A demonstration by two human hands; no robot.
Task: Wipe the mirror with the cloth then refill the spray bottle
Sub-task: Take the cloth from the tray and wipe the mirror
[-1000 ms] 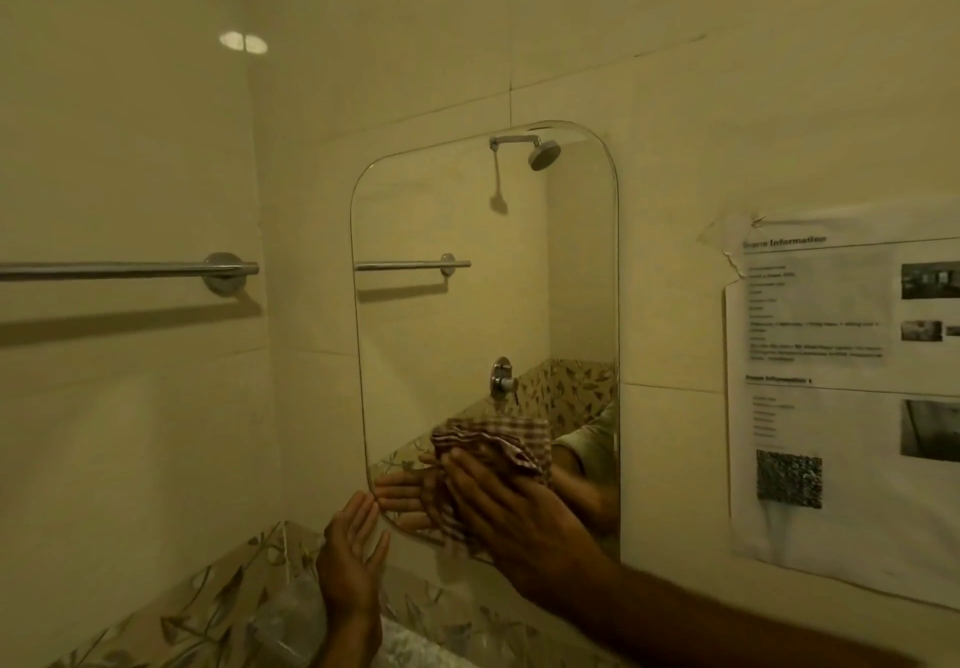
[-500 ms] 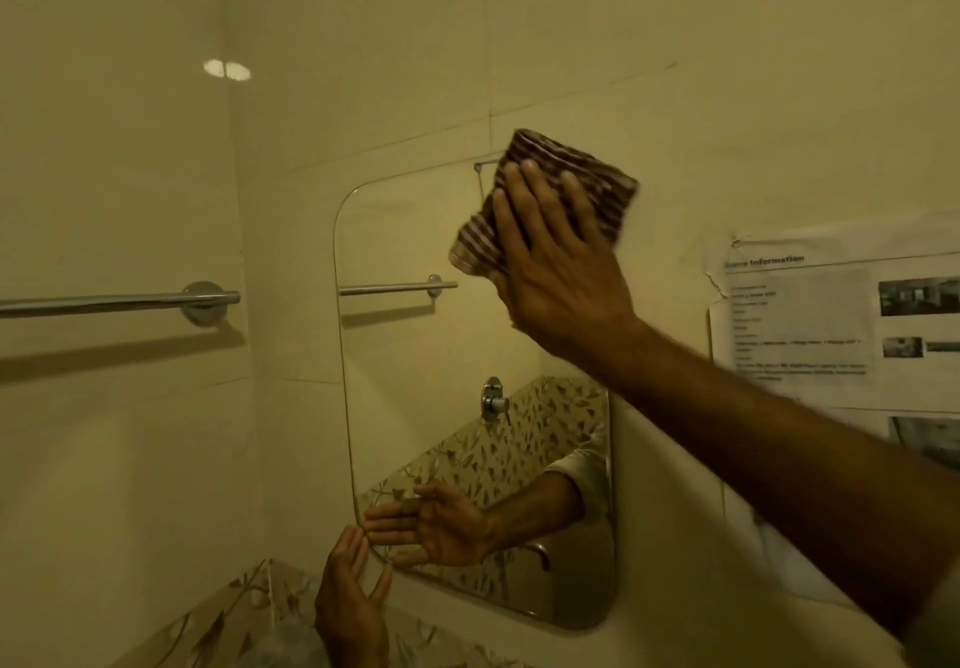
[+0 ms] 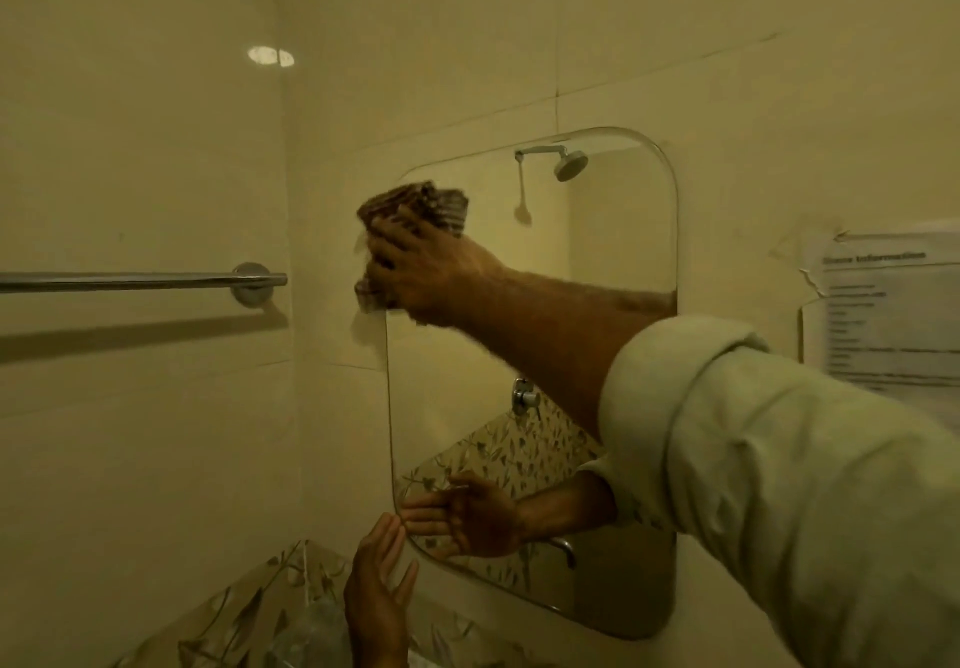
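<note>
A rounded rectangular mirror (image 3: 613,262) hangs on the cream tiled wall. My right hand (image 3: 421,272) presses a brown striped cloth (image 3: 415,204) flat against the mirror's upper left edge, with my sleeved arm crossing the glass. My left hand (image 3: 376,600) is held up with fingers apart, touching the wall just below the mirror's lower left corner; its reflection shows in the glass. A faint clear object, perhaps the spray bottle (image 3: 306,631), sits just left of that hand, too blurred to be sure.
A chrome towel bar (image 3: 140,281) runs along the left wall. A printed paper notice (image 3: 888,319) is stuck to the wall at the right. A leaf-patterned tiled ledge (image 3: 244,610) lies at the bottom. A shower head and tap show as reflections.
My right hand has swept the cloth from the mirror's bottom, up to the top right, then across to the upper left edge. My left hand has stayed near the lower left corner.
</note>
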